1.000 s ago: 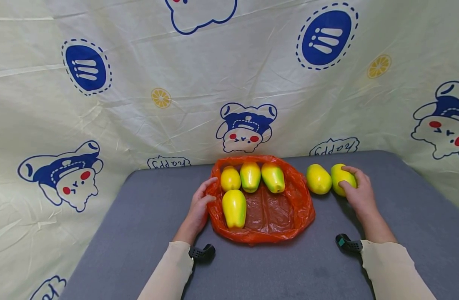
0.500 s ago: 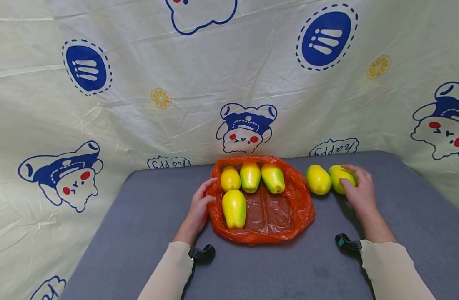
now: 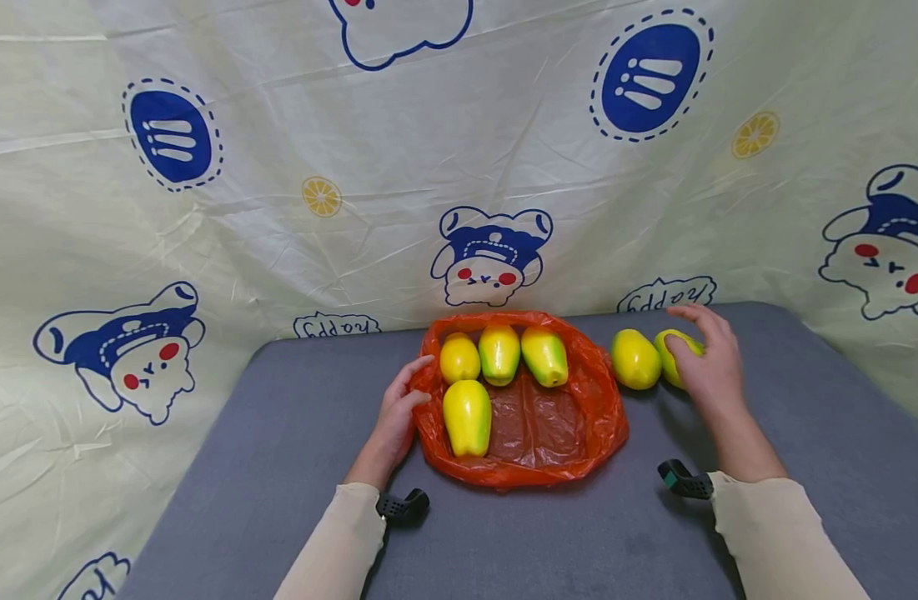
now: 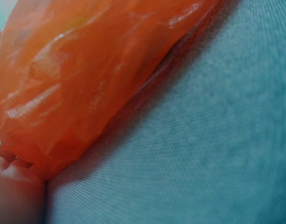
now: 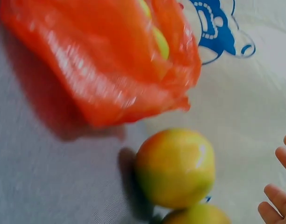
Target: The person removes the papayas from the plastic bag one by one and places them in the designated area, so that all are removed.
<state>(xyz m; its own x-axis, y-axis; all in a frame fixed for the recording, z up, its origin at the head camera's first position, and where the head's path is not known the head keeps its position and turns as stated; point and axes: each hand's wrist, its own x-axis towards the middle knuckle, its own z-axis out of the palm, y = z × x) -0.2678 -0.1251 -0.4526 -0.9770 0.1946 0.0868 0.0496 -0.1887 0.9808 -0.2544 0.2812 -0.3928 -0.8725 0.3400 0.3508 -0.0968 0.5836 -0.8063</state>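
An open red plastic bag (image 3: 607, 417) stands on the grey table, holding several glossy yellow-green fruits like papayas (image 3: 468, 418). My left hand (image 3: 394, 410) grips the bag's left side, thumb and fingers at the rim; the left wrist view shows the bag wall (image 4: 63, 93) meeting that hand at lower left. Right of the bag lie two more such fruits, a nearer papaya (image 3: 635, 360) and a farther papaya (image 3: 669, 371). Over the farther one hovers my right hand (image 3: 712, 367), fingers spread and holding nothing, partly hiding it. In the right wrist view its fingers (image 5: 276, 200) are apart from the fruits.
The grey table (image 3: 534, 542) ends at the back against a cream curtain (image 3: 398, 250) with blue cartoon prints. A black strap device sits on each wrist, the right one (image 3: 684, 481) low over the table.
My right hand has let go of the farther papaya and lifted slightly up and left, its fingers spreading. That papaya was shifted a little left. The left hand and bag have stayed put.
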